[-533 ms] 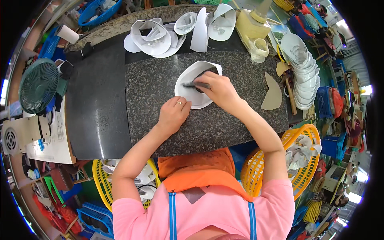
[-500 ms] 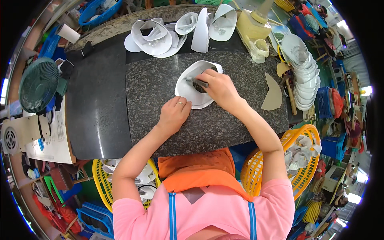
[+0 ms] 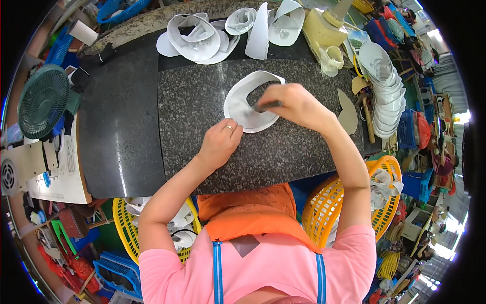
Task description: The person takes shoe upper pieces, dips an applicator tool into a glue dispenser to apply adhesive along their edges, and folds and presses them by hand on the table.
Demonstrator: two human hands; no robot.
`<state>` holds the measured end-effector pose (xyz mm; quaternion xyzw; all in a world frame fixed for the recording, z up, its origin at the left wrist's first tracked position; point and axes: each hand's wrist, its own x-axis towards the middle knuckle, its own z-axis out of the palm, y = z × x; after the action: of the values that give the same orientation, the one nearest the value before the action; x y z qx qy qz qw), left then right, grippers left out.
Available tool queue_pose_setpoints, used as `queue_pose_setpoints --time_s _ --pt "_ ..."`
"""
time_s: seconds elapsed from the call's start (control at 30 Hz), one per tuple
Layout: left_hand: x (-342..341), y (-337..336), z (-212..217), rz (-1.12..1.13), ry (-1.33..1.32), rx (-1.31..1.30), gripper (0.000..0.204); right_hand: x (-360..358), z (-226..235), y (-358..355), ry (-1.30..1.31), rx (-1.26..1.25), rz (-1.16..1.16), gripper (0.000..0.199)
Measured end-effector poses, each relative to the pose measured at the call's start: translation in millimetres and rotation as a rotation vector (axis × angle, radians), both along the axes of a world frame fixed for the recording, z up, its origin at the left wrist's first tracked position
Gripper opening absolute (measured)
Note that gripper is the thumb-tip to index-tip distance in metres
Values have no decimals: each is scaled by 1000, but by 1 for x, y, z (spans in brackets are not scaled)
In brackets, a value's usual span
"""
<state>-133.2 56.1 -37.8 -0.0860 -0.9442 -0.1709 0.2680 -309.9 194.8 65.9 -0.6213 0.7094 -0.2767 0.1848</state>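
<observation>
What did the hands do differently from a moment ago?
The right hand slid its dark tool a little to the right and up across the white curved piece, toward its inner edge. The left hand kept pressing the piece's lower edge on the granite slab. The piece, the stacks of white pieces and the yellow baskets stayed put.

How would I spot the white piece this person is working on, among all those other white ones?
Find the speckled granite slab in the middle of the bench. One curved white piece lies flat on it, pinned by the left hand while the right hand presses a dark tool on it. The other white pieces are heaped along the far edge, untouched.
</observation>
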Motion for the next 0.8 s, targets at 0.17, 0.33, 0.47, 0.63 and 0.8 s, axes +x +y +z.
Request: queue_pose_setpoints --time_s 0.17,0.33,0.47,0.63,0.8 --pt "-2 1 0 -27 62 -48 15 15 -6 -10 20 -9 -55 18" --pt "-1 1 0 -7 -21 -80 20 0 1 -10 172 174 34 18" --pt "-2 2 0 -9 -19 -75 20 -5 6 -11 246 264 50 17" --pt "-3 2 1 -6 42 -85 16 5 8 -15 378 255 -9 16" --pt "-1 3 1 -12 29 -68 18 22 -24 -16 237 -30 -119 14"
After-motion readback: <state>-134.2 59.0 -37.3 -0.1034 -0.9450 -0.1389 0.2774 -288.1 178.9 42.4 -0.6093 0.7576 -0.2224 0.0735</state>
